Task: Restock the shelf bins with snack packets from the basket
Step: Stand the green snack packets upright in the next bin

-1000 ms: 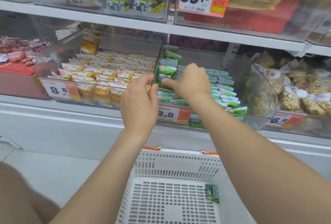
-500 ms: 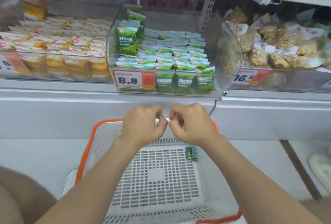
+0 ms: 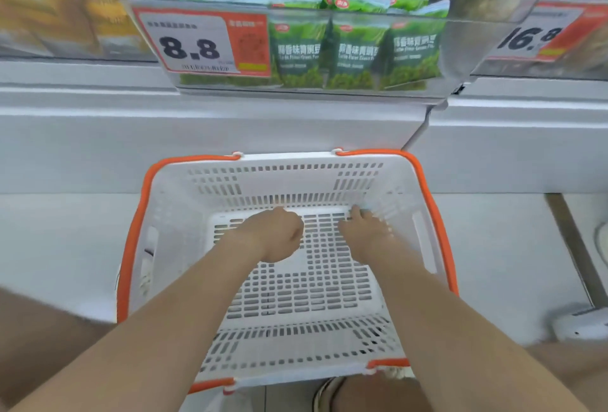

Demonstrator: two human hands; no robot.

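Head view, looking down at a shelf front and the floor before it.

(a) A white slotted basket (image 3: pixel 296 181) with an orange rim stands on the pale floor (image 3: pixel 59 240), directly below the shelf ledge (image 3: pixel 230 109).

(b) The left hand (image 3: pixel 274 235) is over the basket floor, left of centre. Its fingers are curled under in a loose fist, and nothing shows in its grasp.

(c) The right hand (image 3: pixel 365 230) reaches to the far right corner of the basket floor. Its fingertips (image 3: pixel 355 212) are at the foot of the far wall. Motion blur and the back of the hand hide what lies under them, so whether the fingers are apart or clamped on anything cannot be told.

(d) The green snack packets (image 3: pixel 353 49) fill the clear shelf bin (image 3: pixel 477 43) above the basket. Three stand upright against the front wall and more lie stacked behind. Each front face bears white Chinese characters over an English line (legible only in part, roughly "Flavor Green Pe"), and the stacked packets show a small red round logo.

(e) The price tag (image 3: pixel 190 46) on the bin front, left of the upright packets, reads "8.8" beside an orange panel. A second tag (image 3: pixel 529 38) on the neighbouring bin to the right reads "16.8".

(f) The bin to the left holds yellow packets (image 3: pixel 65 16), too blurred to read.
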